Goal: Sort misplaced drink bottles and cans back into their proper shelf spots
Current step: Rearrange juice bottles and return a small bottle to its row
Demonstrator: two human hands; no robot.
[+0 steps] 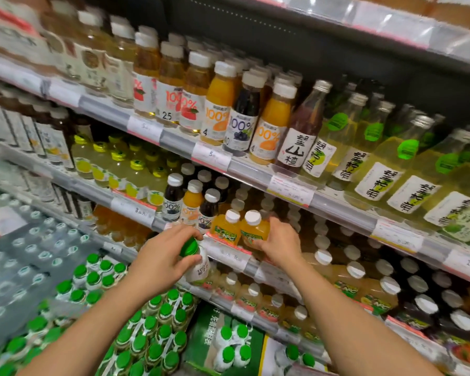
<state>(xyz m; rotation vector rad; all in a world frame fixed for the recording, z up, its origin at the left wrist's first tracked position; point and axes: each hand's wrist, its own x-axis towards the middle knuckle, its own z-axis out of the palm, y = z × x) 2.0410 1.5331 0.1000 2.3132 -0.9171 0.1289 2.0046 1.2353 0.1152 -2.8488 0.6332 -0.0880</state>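
Note:
My left hand (164, 260) grips a white bottle with a green cap (198, 263), held tilted in front of the shelf edge. My right hand (278, 240) is closed around an orange juice bottle with a white cap (255, 230) at the front of the middle shelf. Beside it on the left stands a matching orange bottle (227, 229). Left of those stand two dark blueberry bottles (173, 196) and a small orange bottle (191, 203).
Above, a shelf (255, 169) holds juice bottles and pale green glass bottles (375, 169). Packs of green-capped white bottles (158, 329) sit stacked below my arms. Wrapped water bottles (25, 253) fill the lower left. More orange and dark bottles (377, 289) line the lower shelf.

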